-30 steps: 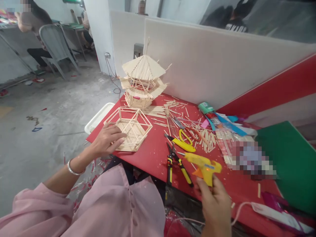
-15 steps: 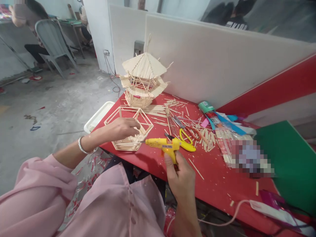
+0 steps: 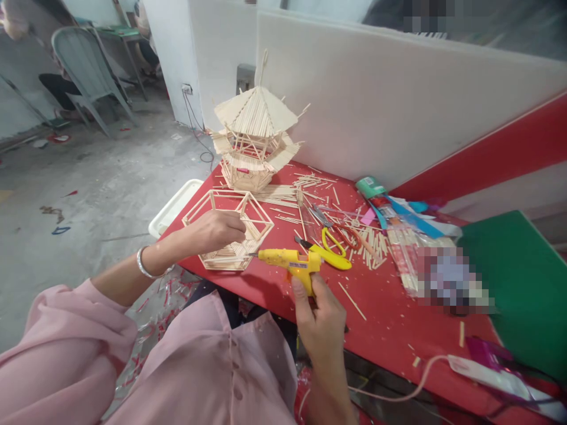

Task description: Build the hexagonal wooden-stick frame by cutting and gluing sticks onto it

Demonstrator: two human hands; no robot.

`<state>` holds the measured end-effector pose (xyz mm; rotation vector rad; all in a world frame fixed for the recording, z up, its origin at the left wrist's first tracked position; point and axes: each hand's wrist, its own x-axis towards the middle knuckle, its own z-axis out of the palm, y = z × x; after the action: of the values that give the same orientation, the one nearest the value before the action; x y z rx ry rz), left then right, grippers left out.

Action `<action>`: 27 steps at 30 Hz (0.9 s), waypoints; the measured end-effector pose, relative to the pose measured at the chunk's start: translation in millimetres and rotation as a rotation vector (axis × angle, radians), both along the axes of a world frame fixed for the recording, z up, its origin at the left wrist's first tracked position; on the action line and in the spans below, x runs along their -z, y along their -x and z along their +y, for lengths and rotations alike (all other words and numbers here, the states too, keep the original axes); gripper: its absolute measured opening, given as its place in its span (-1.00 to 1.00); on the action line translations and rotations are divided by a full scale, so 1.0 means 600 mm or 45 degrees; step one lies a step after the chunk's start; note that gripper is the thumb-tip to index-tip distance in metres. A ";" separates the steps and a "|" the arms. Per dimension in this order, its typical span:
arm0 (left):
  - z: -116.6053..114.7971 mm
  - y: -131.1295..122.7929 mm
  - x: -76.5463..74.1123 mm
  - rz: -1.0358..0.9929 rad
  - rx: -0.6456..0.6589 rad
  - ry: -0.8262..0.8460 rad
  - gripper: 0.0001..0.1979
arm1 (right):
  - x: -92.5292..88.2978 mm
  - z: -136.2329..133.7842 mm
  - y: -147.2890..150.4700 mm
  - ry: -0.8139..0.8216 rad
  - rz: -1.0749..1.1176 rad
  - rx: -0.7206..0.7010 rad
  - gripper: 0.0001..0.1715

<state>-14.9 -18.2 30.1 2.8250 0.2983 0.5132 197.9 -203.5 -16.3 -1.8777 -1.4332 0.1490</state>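
1. gun (image 3: pixel 287 260) and left hand (image 3: pixel 219 229) have both moved since a second ago: the gun from well right of the frame (image 3: pixel 225 260) to just beside its near right edge, the hand from its left side to over its middle.
2. so both hands now seem busy at one part of the frame, though i cannot tell whether the nozzle touches it.
3. the frame lies on the table (image 3: pixel 261 298), by the edge nearest the person.
4. right hand (image 3: pixel 321 316) is wrapped round the gun's handle; the left fingers are drawn together, and whether they grasp a stick i cannot tell.
5. behind the frame: the tower (image 3: pixel 257 115).
6. right of the frame: the cutter (image 3: pixel 337 258); farther right, the pack (image 3: pixel 402 251) and can (image 3: pixel 371 186).
7. writing: the gun's label, the pack's red print and the can's markings are all too small to read.
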 end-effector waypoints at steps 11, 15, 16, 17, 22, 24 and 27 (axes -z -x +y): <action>0.008 -0.004 0.005 -0.030 0.025 0.022 -0.59 | 0.003 0.001 0.003 -0.024 -0.040 0.021 -0.46; 0.008 -0.004 0.008 -0.093 0.020 0.036 -0.62 | 0.004 0.000 0.003 -0.022 -0.021 0.022 -0.47; 0.008 -0.004 0.007 -0.091 0.012 0.049 -0.62 | 0.003 0.000 0.003 -0.018 -0.012 0.022 -0.47; 0.007 -0.004 0.007 -0.084 0.007 0.062 -0.61 | 0.003 0.000 0.003 -0.012 0.000 0.020 -0.48; 0.007 0.004 0.019 -0.226 0.037 0.047 -0.71 | 0.002 0.009 0.005 -0.028 0.076 0.031 -0.53; 0.008 0.010 0.028 -0.414 -0.006 0.001 -0.79 | 0.000 0.019 0.009 -0.054 0.112 0.056 -0.54; 0.010 0.023 0.034 -0.626 -0.124 0.058 -0.87 | -0.003 0.036 0.017 -0.051 0.163 0.069 -0.53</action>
<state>-28.4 -12.1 9.9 2.5392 0.3406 1.1722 187.7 -181.7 -14.5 -1.8386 -1.2885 0.2091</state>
